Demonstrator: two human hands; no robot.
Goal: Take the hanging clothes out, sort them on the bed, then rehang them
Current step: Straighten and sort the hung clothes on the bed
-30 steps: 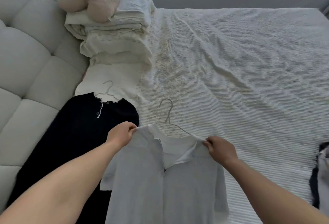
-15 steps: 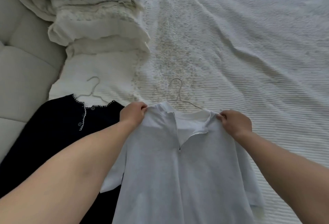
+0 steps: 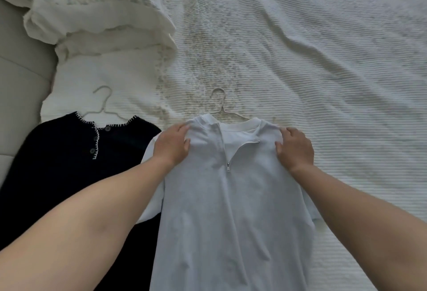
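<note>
A light grey zip-neck top [image 3: 228, 216] lies flat on the white bedspread [image 3: 323, 71], still on a thin wire hanger [image 3: 220, 103] whose hook pokes out above the collar. My left hand [image 3: 172, 146] rests on the top's left shoulder with the fingers pinching the fabric. My right hand [image 3: 294, 148] grips the right shoulder the same way. To the left lies a black buttoned top [image 3: 62, 168] with white stitched trim, on its own wire hanger [image 3: 102, 103]. The grey top's left sleeve overlaps the black one.
A stack of folded cream blankets [image 3: 92, 13] sits at the upper left, over a white pillow [image 3: 104, 82]. The padded headboard [image 3: 20, 64] runs down the left edge. The bedspread stretches away to the right.
The view has dipped and closed in on the bed. Both hands carried the grey top forward and laid it flat, and now press on its shoulders instead of holding it up.
</note>
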